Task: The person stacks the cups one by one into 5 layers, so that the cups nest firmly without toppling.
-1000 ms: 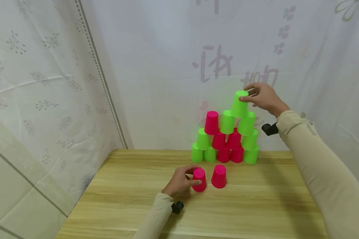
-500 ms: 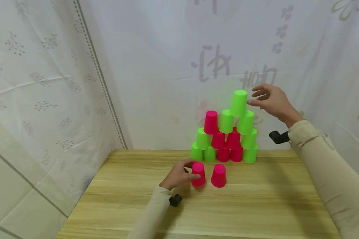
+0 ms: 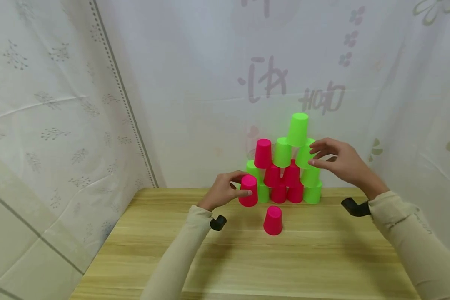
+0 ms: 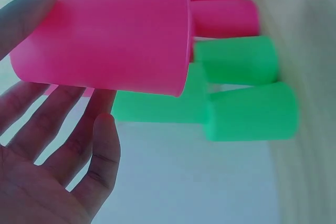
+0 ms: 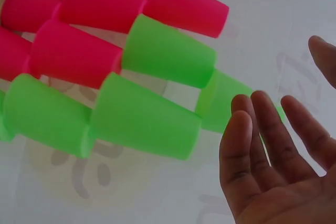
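Upside down between thumb and fingers, my left hand (image 3: 223, 192) holds a pink cup (image 3: 248, 189) above the table, close before the lower left of a cup pyramid. This cup (image 4: 115, 35) fills the upper left of the left wrist view. Green and pink inverted cups form the pyramid, topped by a single green cup (image 3: 298, 129). Beneath that stand a pink cup (image 3: 263, 154) and two green ones. My right hand (image 3: 343, 162), empty with fingers loosely bent, overlaps the pyramid's right side in the head view. Another pink cup (image 3: 273, 221) stands inverted in front.
The pyramid stands near the back edge of a wooden table (image 3: 165, 250). Behind it hangs a pale printed curtain (image 3: 195, 104), and a patterned cloth (image 3: 52, 158) hangs at the left.
My right hand has let go of the top green cup, drawn back to the right and lowered. My left hand has lifted the pink cup off the table, toward the pyramid.
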A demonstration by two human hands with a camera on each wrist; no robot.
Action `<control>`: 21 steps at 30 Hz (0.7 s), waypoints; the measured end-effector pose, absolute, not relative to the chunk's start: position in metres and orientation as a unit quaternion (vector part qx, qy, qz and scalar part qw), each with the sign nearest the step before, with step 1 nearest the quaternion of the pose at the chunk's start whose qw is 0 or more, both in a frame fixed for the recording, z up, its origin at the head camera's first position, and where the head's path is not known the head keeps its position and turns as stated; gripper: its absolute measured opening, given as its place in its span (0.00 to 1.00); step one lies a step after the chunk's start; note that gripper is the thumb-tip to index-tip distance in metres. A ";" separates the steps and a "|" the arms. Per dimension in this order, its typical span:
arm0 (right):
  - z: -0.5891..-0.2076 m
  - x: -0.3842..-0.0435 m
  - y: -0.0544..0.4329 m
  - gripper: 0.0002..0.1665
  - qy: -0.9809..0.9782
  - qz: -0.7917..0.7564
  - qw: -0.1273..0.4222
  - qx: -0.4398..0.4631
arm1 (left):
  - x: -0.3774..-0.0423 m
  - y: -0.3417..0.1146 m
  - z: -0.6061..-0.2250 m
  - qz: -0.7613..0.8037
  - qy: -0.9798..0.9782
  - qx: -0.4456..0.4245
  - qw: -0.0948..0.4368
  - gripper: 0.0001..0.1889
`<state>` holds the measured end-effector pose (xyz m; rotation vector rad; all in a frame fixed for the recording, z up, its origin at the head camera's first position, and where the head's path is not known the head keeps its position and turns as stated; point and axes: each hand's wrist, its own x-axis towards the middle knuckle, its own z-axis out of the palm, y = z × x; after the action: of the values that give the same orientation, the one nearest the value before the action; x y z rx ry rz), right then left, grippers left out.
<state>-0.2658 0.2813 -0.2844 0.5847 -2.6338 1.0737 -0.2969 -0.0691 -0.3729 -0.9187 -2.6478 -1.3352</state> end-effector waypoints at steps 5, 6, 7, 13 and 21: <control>-0.309 -0.255 0.271 0.21 -0.894 0.363 0.096 0.243 | -0.304 -0.062 -0.346 -0.417 -0.854 -0.311 0.030 0.26; -0.314 -0.254 0.268 0.21 -0.894 0.362 0.089 0.248 | -0.306 -0.060 -0.340 -0.415 -0.853 -0.315 0.035 0.27; -0.320 -0.253 0.265 0.21 -0.894 0.359 0.082 0.254 | -0.308 -0.059 -0.334 -0.415 -0.851 -0.319 0.039 0.27; -0.363 -0.253 0.247 0.20 -0.891 0.355 0.031 0.280 | -0.317 -0.046 -0.306 -0.417 -0.843 -0.332 0.069 0.29; -0.409 -0.255 0.230 0.23 -0.896 0.356 -0.019 0.265 | -0.329 -0.020 -0.283 -0.454 -0.825 -0.321 0.104 0.33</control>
<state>-0.2551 0.2297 -0.4093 0.8417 -2.8493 1.1320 -0.3289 -0.0198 -0.2825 -0.9472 -2.4328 -1.3393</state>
